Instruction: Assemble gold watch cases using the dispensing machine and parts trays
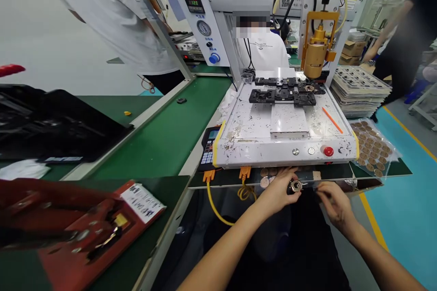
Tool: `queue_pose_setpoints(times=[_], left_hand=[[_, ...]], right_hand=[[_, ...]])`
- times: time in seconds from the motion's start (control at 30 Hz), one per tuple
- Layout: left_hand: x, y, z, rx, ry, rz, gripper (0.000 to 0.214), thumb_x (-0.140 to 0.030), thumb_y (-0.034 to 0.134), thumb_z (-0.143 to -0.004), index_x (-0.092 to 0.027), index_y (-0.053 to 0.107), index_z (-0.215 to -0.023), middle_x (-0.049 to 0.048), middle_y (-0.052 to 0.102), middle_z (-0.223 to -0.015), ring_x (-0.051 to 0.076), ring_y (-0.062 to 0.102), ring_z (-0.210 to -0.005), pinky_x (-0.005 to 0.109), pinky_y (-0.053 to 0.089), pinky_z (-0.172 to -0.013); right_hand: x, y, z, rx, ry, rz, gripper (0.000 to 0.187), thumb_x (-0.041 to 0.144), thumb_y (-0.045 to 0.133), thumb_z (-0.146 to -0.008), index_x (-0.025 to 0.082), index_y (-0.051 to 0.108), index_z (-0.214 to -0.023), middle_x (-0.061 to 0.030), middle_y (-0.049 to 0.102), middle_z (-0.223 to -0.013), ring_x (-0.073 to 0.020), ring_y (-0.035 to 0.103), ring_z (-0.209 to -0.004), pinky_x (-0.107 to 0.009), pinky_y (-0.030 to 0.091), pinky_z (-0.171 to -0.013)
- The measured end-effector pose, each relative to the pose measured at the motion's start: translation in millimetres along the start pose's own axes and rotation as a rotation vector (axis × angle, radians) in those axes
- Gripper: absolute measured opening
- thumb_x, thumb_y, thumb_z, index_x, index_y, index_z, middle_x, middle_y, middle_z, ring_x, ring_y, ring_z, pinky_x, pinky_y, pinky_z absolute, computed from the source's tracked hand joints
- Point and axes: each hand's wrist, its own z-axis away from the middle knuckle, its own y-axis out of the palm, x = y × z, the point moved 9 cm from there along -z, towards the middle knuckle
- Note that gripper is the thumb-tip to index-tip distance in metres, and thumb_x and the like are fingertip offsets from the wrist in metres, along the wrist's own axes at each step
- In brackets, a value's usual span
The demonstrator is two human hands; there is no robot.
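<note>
My left hand (pixel 280 189) is closed around a small round metal part (pixel 295 186), held just below the front edge of a white dispensing machine (pixel 287 145). My right hand (pixel 332 202) is beside it, fingers curled in a pinch near the part; what they grip is too small to make out. Several round brass-coloured discs (pixel 265 177) lie on the dark shelf under the machine, just above my left hand. On the machine's bed sits a black fixture (pixel 283 93) under a brass dispensing head (pixel 317 52).
A bag of brass discs (pixel 372 148) lies at the right, stacked trays (pixel 358 88) behind it. A green conveyor belt (pixel 164 132) runs to the left, with a red press tool (pixel 78 227) and black trays (pixel 51 122). A person in white sits behind the machine; others stand around.
</note>
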Motion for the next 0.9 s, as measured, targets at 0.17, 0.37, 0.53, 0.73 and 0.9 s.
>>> queue_pose_setpoints(times=[0.17,0.37,0.53,0.73,0.9], left_hand=[[-17.1,-2.7,9.0,-0.089,-0.001,0.036,0.035,-0.017,0.079,-0.086,-0.022,0.068,-0.119,0.0134,0.074,-0.137,0.032,0.068,-0.13,0.049,0.05,-0.116],[-23.2,-3.6,53.4,-0.163,-0.315,0.863,0.046,-0.025,0.092,-0.081,-0.021,0.065,-0.118,0.0058,0.08,-0.108,0.024,0.08,-0.1,0.04,0.063,-0.097],[-23.8,-6.0,80.9,-0.271,-0.497,1.187,0.065,-0.018,0.103,-0.068,-0.018,0.068,-0.123,0.0101,0.084,-0.114,0.028,0.082,-0.11,0.039,0.063,-0.105],[-32.3,-11.6,94.4,-0.302,-0.475,1.261,0.054,-0.039,0.094,-0.086,-0.015,0.075,-0.13,0.0164,0.083,-0.123,0.033,0.08,-0.117,0.05,0.062,-0.11],[-36.0,-9.5,100.6,-0.325,-0.439,1.295,0.053,-0.043,0.09,-0.09,-0.016,0.077,-0.133,0.0168,0.082,-0.127,0.037,0.076,-0.125,0.057,0.057,-0.116]], right_hand=[[-2.2,-21.1,-21.8,-0.026,0.332,-0.118,0.031,0.046,0.062,-0.11,0.02,0.074,-0.12,-0.0071,0.079,-0.089,-0.0189,0.071,-0.066,-0.029,0.061,-0.059],[23.9,4.2,-28.0,0.124,0.616,-0.501,0.045,0.06,0.081,-0.091,0.022,0.08,-0.115,-0.0047,0.076,-0.084,-0.0164,0.062,-0.06,-0.03,0.055,-0.054],[34.2,31.4,-30.5,0.206,0.716,-0.68,0.046,0.061,0.089,-0.083,0.02,0.071,-0.092,0.0015,0.067,-0.064,-0.0129,0.056,-0.05,-0.027,0.049,-0.049],[41.3,36.8,-26.1,0.299,0.7,-0.668,0.041,0.059,0.08,-0.094,0.02,0.069,-0.09,0.0026,0.066,-0.061,-0.0122,0.057,-0.05,-0.026,0.047,-0.053],[45.3,46.3,-12.1,0.397,0.788,-0.842,0.039,0.055,0.08,-0.097,0.021,0.064,-0.086,0.003,0.063,-0.061,-0.0115,0.053,-0.05,-0.024,0.04,-0.049]])
